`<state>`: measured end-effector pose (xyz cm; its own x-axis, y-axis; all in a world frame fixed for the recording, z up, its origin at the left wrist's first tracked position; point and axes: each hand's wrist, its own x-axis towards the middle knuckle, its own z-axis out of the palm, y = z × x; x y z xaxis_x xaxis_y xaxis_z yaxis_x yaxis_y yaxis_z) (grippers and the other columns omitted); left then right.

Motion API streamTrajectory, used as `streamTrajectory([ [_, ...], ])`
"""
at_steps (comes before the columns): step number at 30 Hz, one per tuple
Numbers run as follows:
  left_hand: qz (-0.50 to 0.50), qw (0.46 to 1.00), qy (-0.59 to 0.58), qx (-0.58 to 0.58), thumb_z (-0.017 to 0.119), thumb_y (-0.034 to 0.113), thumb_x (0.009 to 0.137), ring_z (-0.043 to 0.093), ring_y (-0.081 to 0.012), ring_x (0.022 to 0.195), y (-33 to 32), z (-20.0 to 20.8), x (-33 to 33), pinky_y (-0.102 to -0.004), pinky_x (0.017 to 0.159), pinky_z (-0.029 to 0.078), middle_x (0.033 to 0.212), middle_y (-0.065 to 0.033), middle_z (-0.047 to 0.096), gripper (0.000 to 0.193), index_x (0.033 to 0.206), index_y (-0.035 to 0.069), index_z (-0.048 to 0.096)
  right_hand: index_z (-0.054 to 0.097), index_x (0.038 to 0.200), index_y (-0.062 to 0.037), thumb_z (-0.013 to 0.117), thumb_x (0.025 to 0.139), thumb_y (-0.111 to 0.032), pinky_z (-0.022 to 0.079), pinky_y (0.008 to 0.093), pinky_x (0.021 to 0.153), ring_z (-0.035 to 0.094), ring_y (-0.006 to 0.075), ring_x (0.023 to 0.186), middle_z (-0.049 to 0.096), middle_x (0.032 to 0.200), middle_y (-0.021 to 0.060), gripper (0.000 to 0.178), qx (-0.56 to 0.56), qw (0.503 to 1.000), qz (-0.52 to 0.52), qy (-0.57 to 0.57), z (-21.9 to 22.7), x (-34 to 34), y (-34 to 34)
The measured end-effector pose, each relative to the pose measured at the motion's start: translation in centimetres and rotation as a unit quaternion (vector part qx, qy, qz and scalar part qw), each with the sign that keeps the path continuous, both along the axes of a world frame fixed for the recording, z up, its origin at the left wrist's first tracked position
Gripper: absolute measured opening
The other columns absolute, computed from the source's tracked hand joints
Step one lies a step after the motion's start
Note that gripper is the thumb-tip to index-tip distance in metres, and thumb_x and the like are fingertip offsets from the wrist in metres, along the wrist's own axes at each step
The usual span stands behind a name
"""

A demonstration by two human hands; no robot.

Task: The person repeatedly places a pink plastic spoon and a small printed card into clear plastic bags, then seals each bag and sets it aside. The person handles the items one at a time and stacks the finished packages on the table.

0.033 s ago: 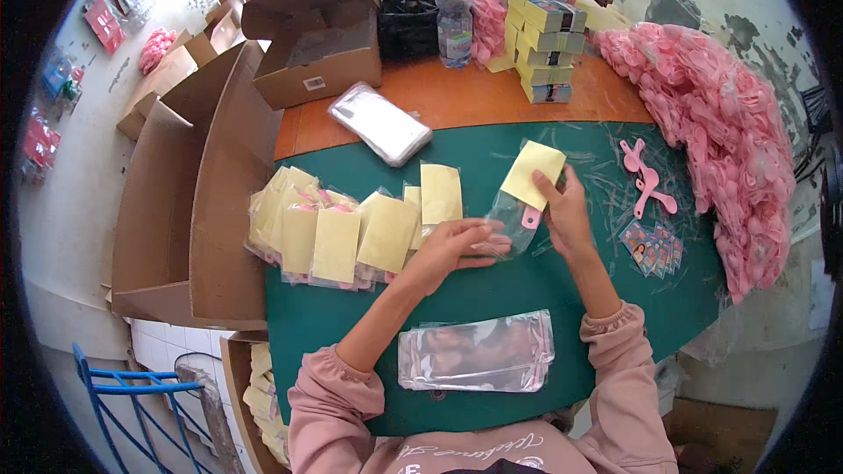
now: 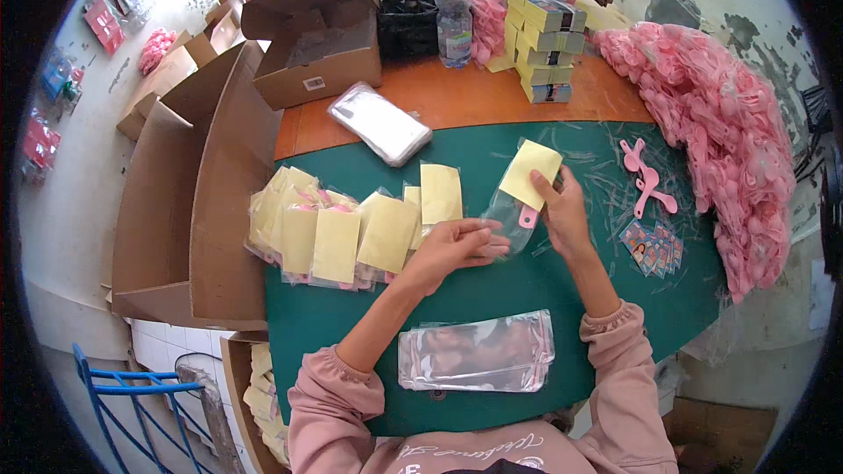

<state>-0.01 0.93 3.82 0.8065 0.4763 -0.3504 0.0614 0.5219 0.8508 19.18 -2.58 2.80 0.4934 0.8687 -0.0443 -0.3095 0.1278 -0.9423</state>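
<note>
Near the middle of the table, my right hand grips the upper part of a clear plastic bag. A yellow card and a pink spoon, its handle end showing, are in it. At the bag's lower end, my left hand has its fingers closed on the plastic. Left of that hand lies a pile of filled bags with yellow cards. Close to me is a stack of flat clear bags. Several loose pink spoons and small picture cards lie to the right.
A large heap of pink spoons covers the right edge. Behind stand stacked yellow card bundles, a water bottle and a cardboard box. A white packet stack lies nearer. A tall open carton borders the left side.
Both hands and the bag have shifted very slightly to the left. Everything else stays in place.
</note>
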Motion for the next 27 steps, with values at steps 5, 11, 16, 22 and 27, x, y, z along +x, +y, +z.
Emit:
streamTrajectory([
  [5, 0.002, 1.000, -0.013, 0.021, 0.045, 0.017, 0.090, 0.051, -0.0183, 0.108, -0.7, -1.3, 0.4, -0.0304, 0.087, 0.046, 0.113, -0.0113, 0.053, 0.036, 0.120, -0.003, 0.041, 0.047, 0.108, 0.0049, 0.063, 0.077, -0.021, 0.044, 0.0354, 0.080, 0.053, 0.0284, 0.096, 0.054, 0.104, 0.0169, 0.043, -0.075, 0.872, -0.086, -0.477, -0.4, 0.4, -0.5],
  [11, 0.036, 0.995, -0.024, -0.086, 0.036, 0.016, 0.092, 0.052, -0.0168, 0.104, -1.2, -1.6, 0.7, -0.0367, 0.088, 0.045, 0.116, -0.0088, 0.051, 0.037, 0.126, 0.001, 0.036, 0.057, 0.086, -0.0027, 0.065, 0.068, -0.012, 0.040, 0.0371, 0.081, 0.048, 0.0292, 0.091, 0.051, 0.093, 0.0137, 0.022, 0.014, 0.790, 0.156, -0.593, 2.9, -2.8, -4.0],
  [16, 0.070, 0.992, 0.013, -0.105, 0.034, 0.016, 0.091, 0.052, -0.0182, 0.101, -1.6, -1.0, 0.8, -0.0412, 0.090, 0.044, 0.108, -0.0082, 0.053, 0.050, 0.137, 0.005, 0.017, 0.054, 0.080, -0.0037, 0.064, 0.068, -0.008, 0.040, 0.0370, 0.076, 0.047, 0.0281, 0.086, 0.049, 0.085, 0.0107, 0.016, 0.014, 0.763, 0.183, -0.620, 2.6, -3.5, -4.3],
  [22, 0.065, 0.989, -0.018, -0.134, 0.039, 0.020, 0.089, 0.051, -0.0123, 0.090, -1.5, -1.7, 0.8, -0.0358, 0.088, 0.043, 0.095, -0.0033, 0.053, 0.065, 0.139, 0.009, -0.002, 0.052, 0.076, -0.0052, 0.063, 0.067, -0.010, 0.037, 0.0371, 0.073, 0.047, 0.0255, 0.085, 0.048, 0.082, 0.0089, 0.014, 0.016, 0.727, 0.195, -0.658, 2.4, -4.0, -4.6],
  [27, 0.115, 0.992, 0.052, -0.004, 0.042, 0.012, 0.088, 0.056, -0.0124, 0.075, -2.0, -1.4, 1.0, -0.0298, 0.072, 0.050, 0.084, -0.0040, 0.055, 0.055, 0.137, 0.010, 0.017, 0.051, 0.075, -0.0059, 0.062, 0.068, -0.013, 0.035, 0.0364, 0.073, 0.047, 0.0248, 0.083, 0.048, 0.079, 0.0086, 0.014, 0.056, 0.656, 0.184, -0.730, 1.8, -4.4, -5.0],
])
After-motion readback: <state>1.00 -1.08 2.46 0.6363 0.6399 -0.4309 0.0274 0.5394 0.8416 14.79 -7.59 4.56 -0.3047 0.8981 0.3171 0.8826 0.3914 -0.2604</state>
